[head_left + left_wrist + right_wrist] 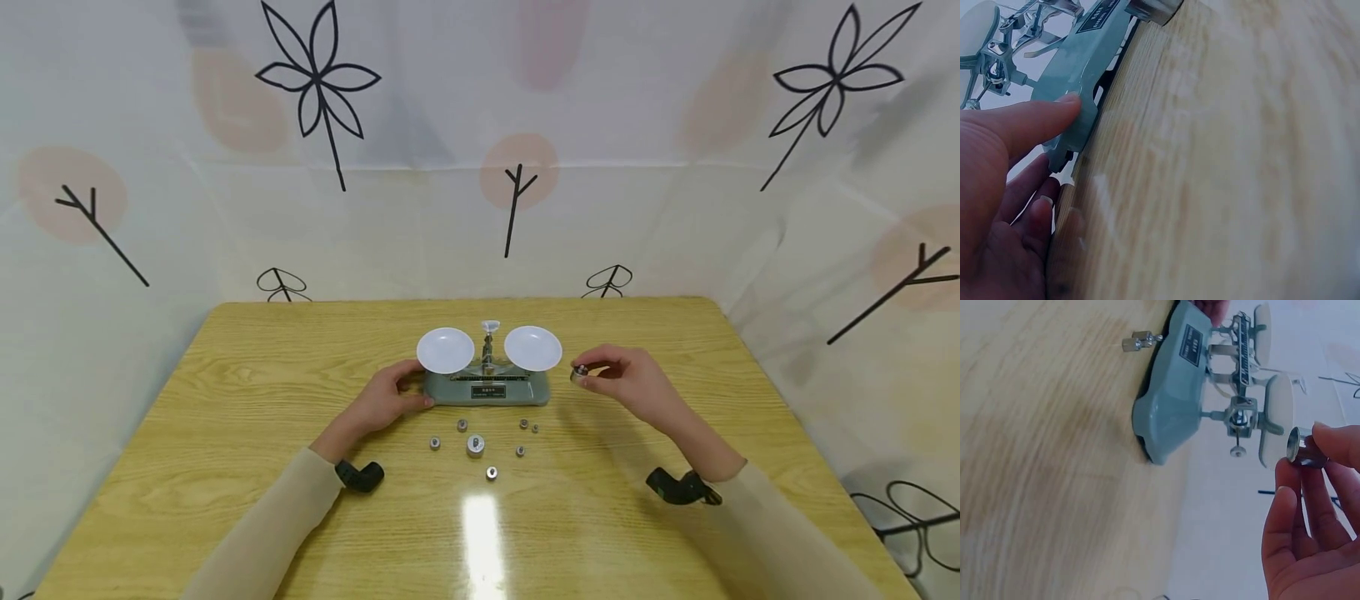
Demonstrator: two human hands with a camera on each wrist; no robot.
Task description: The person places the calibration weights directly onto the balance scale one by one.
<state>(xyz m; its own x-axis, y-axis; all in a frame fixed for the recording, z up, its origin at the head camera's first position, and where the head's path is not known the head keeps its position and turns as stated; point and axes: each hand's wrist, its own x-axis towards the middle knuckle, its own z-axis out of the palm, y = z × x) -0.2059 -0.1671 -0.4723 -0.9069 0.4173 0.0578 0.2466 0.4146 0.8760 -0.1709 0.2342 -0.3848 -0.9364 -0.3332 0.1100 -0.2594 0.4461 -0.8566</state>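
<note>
A grey-green balance scale point(487, 390) with two white pans stands toward the back of the table. My left hand point(384, 396) holds the left end of its base, thumb on the front and fingers round behind, as the left wrist view shows. Between thumb and fingers of my right hand point(626, 379) is a cylindrical metal weight point(578, 372), pinched just right of the right pan point(533, 348). In the right wrist view the weight point(1305, 449) is tilted, its underside rim facing the scale. The left pan point(446, 350) holds nothing visible.
Several metal weights lie in front of the scale, the largest weight point(476, 446) in their middle and a tiny weight point(536, 428) at their right. The wooden table point(247, 400) is bordered behind and at the sides by a patterned cloth point(420, 233).
</note>
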